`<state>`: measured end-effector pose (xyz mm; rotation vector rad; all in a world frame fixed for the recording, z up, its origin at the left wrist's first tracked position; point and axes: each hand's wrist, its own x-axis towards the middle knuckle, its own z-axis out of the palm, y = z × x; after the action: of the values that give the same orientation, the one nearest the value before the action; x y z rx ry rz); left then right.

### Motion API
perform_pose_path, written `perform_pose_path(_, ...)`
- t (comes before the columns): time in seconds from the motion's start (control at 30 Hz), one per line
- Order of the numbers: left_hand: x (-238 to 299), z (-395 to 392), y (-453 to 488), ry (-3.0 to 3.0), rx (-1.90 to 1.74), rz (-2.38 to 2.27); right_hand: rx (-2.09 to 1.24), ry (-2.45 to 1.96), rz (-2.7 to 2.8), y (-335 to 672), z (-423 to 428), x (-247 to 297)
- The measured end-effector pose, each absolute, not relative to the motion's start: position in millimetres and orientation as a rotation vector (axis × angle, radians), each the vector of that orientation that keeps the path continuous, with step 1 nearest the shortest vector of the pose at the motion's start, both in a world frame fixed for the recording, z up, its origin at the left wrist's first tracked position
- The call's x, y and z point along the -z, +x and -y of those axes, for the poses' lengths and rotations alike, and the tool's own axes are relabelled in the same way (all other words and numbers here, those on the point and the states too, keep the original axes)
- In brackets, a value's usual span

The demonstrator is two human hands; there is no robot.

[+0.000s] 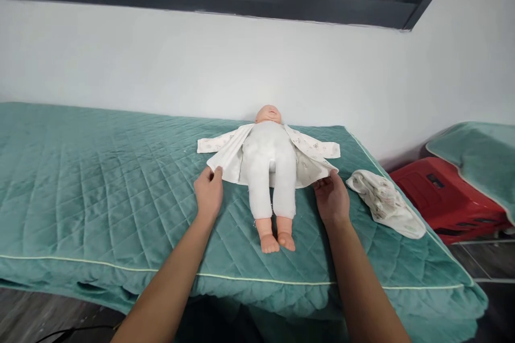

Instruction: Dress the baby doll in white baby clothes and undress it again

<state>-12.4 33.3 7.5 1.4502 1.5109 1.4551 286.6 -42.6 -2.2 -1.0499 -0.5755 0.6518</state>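
A doll (272, 155) lies face-up on a spread jacket (230, 159). Left hand (209, 193) and right hand (333, 199) pinch its lower corners, fingers closed.

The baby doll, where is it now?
The doll lies mid-picture in the head view, on the green cover, its legs between the left hand and right hand.
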Motion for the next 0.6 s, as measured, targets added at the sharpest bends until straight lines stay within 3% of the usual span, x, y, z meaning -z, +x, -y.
perform_pose_path(0.17,-8,-18,-19,1.681,-1.266,-1.675,-0.127,-1.433,0.725,276,48,3)
perform_pose_path(0.37,-4,1,-27,2.088,-0.971,-1.579,0.455,-1.842,1.569,263,31,-18)
perform_pose_path(0.6,-4,10,-30,2.185,-0.806,-1.597,0.407,-2.165,1.949,276,-23,-64)
